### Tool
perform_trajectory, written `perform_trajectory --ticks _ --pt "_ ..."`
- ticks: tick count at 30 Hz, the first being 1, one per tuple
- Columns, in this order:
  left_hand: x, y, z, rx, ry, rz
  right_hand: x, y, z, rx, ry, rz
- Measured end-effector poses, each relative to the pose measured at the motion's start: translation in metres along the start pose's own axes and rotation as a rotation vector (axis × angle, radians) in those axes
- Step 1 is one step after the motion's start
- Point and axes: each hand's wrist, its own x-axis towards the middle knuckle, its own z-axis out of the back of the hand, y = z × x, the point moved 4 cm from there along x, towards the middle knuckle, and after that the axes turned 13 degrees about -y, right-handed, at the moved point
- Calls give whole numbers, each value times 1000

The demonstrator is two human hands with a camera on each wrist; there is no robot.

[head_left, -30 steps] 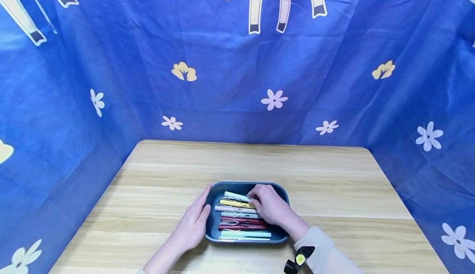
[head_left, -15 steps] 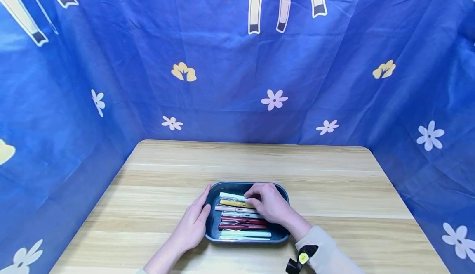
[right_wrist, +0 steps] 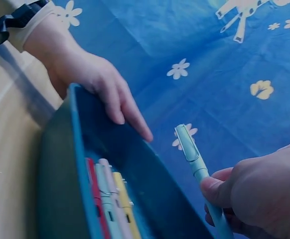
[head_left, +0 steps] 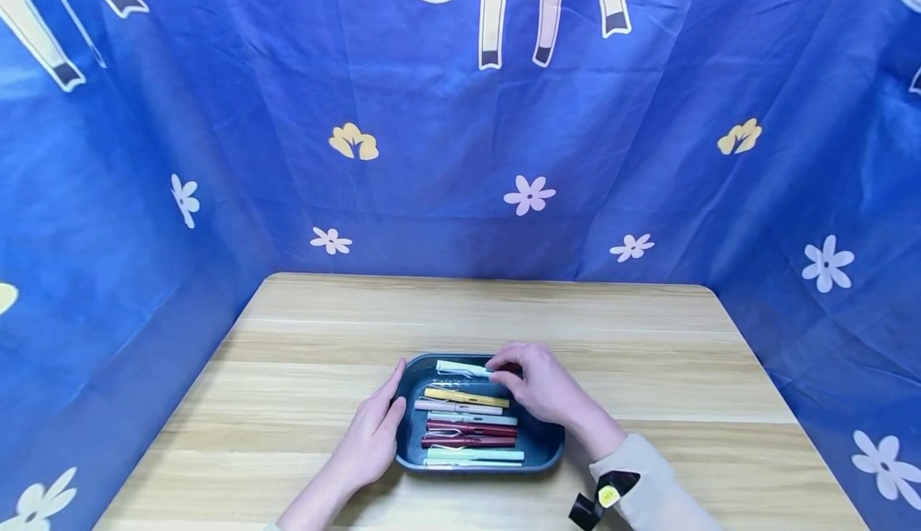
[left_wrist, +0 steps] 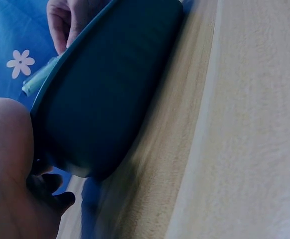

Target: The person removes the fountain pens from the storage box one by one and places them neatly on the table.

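Pale-mint slim pen [right_wrist: 200, 170] with a wire clip, one end hidden inside the pinching fingers of the right hand [right_wrist: 267, 191], is raised over the dark-blue, rounded-rectangular tray [head_left: 541, 437], whose end the left hand [head_left: 370, 439] grips, its fingers partly hidden.

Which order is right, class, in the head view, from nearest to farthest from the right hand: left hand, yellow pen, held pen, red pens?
1. Held pen: in the right hand, at the far side.
2. Yellow pen: in the tray, next row toward the person.
3. Red pens: together, closer to the person.
4. Left hand: at the tray's left end.
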Motion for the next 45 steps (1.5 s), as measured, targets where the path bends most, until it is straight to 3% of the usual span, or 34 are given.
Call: perform_trajectory --ticks 15,30,38,45 --pt "-3 -1 -1 2 -4 -8 1 -4 39 102 -86 80" --pt "-4 -1 -2 -5 -14 -23 -14 -20 74 77 -131 73" --pt "-3 -2 -2 4 -13 -18 -24 -38 90 27 -157 69" --pt "-3 -2 -2 1 -16 -15 -38 -65 101 -14 -161 -20"
